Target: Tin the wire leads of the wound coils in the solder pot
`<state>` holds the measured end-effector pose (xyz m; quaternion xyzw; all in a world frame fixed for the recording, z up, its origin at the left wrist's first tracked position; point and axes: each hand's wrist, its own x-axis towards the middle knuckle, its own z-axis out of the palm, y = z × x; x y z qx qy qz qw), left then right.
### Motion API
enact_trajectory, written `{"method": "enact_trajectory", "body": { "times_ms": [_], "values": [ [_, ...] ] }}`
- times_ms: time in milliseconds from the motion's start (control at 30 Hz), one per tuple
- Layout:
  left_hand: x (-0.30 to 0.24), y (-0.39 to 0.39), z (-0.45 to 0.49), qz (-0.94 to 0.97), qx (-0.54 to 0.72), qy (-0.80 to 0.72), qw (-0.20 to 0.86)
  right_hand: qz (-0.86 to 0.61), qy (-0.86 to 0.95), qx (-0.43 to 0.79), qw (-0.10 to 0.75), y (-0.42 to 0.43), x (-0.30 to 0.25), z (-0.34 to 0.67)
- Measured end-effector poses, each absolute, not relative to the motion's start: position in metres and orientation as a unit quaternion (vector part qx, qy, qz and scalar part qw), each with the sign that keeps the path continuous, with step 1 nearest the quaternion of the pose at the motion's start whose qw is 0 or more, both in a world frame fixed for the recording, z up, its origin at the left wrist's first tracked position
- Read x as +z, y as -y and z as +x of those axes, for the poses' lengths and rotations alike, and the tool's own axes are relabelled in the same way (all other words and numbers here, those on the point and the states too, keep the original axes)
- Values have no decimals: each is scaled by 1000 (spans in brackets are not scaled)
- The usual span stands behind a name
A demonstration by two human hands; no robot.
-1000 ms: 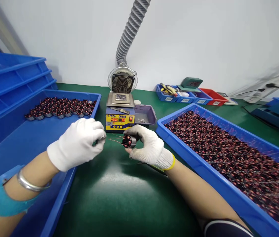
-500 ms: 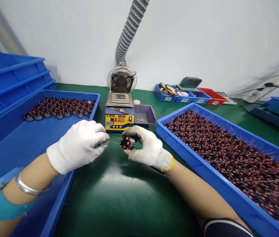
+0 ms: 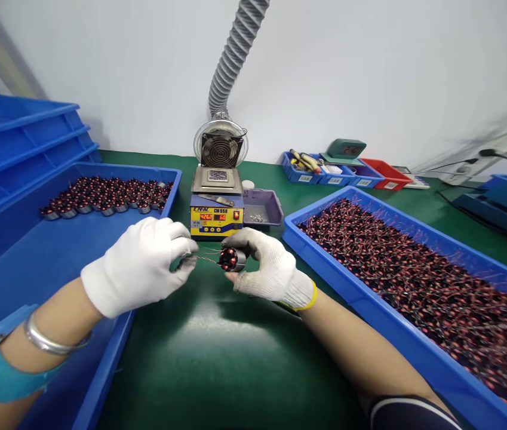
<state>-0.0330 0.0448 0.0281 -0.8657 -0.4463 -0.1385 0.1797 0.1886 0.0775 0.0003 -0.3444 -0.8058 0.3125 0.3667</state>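
Note:
My right hand point(image 3: 266, 269), in a knitted white glove with a yellow cuff, pinches a small round coil part point(image 3: 230, 259) with red windings above the green mat point(image 3: 217, 352). Thin wire leads point(image 3: 206, 258) run from it to the left. My left hand point(image 3: 139, 266), in a smooth white glove, is closed with its fingertips pinched on the ends of those leads. Both hands hover just in front of the yellow and blue solder pot point(image 3: 216, 210).
A blue tray point(image 3: 33, 263) at left holds rows of finished coils point(image 3: 105, 194). A long blue tray point(image 3: 418, 364) at right is heaped with coils trailing wires. A fume fan with a grey hose point(image 3: 220, 146), a small grey dish point(image 3: 262, 208), small bins point(image 3: 338, 173) and stacked blue trays point(image 3: 15, 137) stand behind.
Both hands shifted slightly left and closer together, still holding the coil and its leads. The solder pot's display numbers changed.

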Motion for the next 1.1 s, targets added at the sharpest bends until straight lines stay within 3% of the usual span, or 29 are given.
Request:
{"method": "enact_trajectory", "body": {
  "times_ms": [433,667,900,1100],
  "values": [
    [37,-40,-32,-886,-136,403,182,-339,817,310,347,-77,1,187],
    [46,-47,-52,-852,-169,488,90,-393,788,313,356,-78,9,192],
    [13,-34,0,-849,-72,522,-39,-397,772,313,385,-101,15,200],
    [-20,-33,14,-865,41,479,-143,-475,786,180,351,-185,58,183]
  ]
}}
